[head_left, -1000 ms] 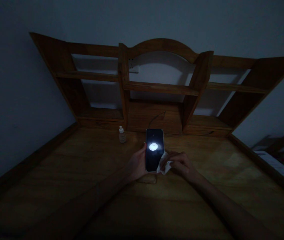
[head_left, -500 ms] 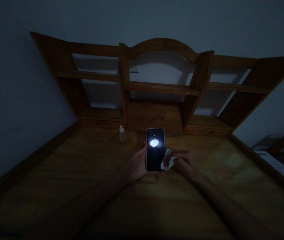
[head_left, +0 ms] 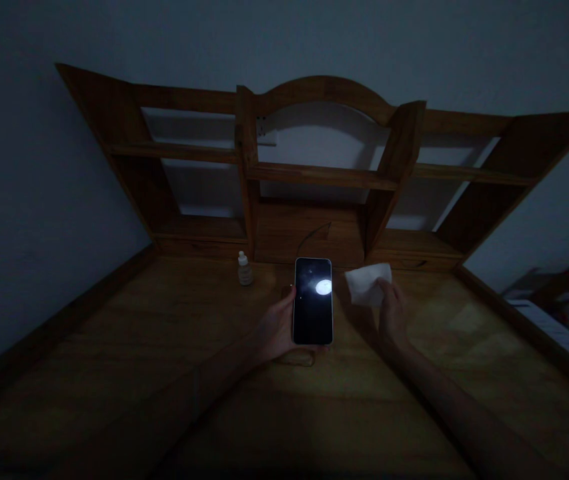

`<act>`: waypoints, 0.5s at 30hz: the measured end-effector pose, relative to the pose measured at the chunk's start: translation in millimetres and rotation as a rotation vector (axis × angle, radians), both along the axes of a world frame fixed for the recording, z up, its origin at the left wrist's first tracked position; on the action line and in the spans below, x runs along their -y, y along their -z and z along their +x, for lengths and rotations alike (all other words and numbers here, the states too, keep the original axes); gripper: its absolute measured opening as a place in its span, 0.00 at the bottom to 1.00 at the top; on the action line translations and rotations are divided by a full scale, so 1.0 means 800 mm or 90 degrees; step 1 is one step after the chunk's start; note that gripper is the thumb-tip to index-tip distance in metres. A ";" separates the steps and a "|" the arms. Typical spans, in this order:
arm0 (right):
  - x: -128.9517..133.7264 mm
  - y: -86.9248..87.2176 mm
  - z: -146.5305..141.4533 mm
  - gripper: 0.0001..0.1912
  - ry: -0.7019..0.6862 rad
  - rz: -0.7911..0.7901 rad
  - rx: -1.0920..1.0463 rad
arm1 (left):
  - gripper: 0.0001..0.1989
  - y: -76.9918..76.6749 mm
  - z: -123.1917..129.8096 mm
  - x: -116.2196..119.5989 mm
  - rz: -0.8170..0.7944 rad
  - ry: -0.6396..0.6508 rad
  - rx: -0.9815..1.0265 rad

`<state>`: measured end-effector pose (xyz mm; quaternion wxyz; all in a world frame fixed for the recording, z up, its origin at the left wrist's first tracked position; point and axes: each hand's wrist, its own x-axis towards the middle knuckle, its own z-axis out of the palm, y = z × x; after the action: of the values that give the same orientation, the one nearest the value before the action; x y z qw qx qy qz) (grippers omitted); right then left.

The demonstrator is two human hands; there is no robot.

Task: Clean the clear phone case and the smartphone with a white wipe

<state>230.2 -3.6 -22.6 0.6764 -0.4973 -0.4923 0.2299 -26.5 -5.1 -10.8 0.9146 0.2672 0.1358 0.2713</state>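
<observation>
Fingers of left hand (head_left: 278, 328) grip phone (head_left: 313, 323) over mid-desk (head_left: 199, 300); fingers of right hand (head_left: 393, 313) pinch white tissue (head_left: 364, 283), apart, to its right. Probably wiping step; next pass would want tissue flat on phone's dark face.

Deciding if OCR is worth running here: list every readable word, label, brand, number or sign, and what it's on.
No text can be read.
Bottle: faint marks on its side, too small and dark to read.
Phone: dark face with a bright glare spot, nothing legible.
Wipe: nothing legible.
Socket: nothing legible.
</observation>
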 end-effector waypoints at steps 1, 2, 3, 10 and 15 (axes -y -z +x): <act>0.000 -0.002 -0.003 0.18 0.022 -0.005 -0.012 | 0.32 -0.002 0.000 0.001 0.007 0.002 0.003; 0.002 -0.005 -0.007 0.18 0.042 -0.011 -0.023 | 0.32 -0.003 0.000 0.001 0.018 0.006 0.010; 0.005 -0.008 -0.012 0.19 0.051 -0.019 -0.028 | 0.33 -0.004 0.000 0.001 0.028 0.012 0.018; 0.039 -0.032 -0.045 0.17 -0.161 0.000 0.143 | 0.35 0.006 0.000 -0.005 0.028 0.041 0.040; 0.047 -0.040 -0.043 0.18 -0.272 0.040 0.341 | 0.33 0.000 0.003 -0.003 0.021 0.014 0.023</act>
<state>196.1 -41.5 9.4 0.4747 -0.4048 -0.7521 0.2125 -24.1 -3.1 -11.1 0.9153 0.2791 0.1117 0.2679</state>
